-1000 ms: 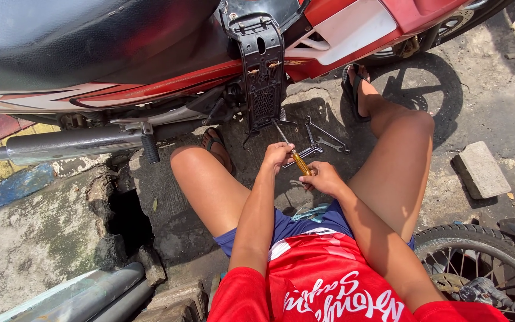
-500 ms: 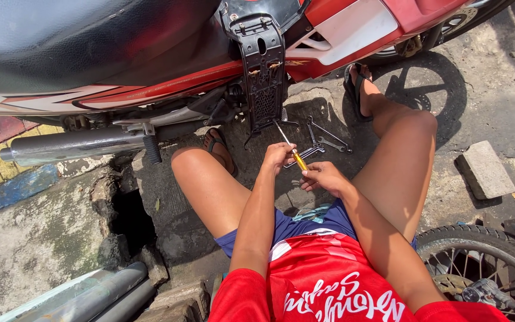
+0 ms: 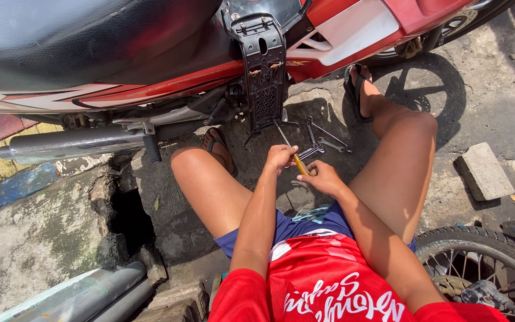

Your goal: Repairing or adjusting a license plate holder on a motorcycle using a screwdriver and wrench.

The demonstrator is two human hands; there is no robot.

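The person sits on the ground with knees spread, and both hands meet low between the legs over the cracked concrete. The left hand has its fingers curled shut around a yellow-handled screwdriver, whose thin metal shaft points up and away toward the motorcycle. The right hand lies just beside it, fingers bent and touching the yellow handle from the other side; whether it truly grips the handle cannot be told. Just beyond the hands, a few metal wrenches lie scattered on the ground. Right behind them hangs a black plastic panel, dropping from the red and white motorcycle that fills the upper part of the view. A silver exhaust pipe runs along its left side, above a dark hole in the pavement. A flat stone block lies off to the right, and a spoked wheel sits at the lower right, close to the person's right thigh.
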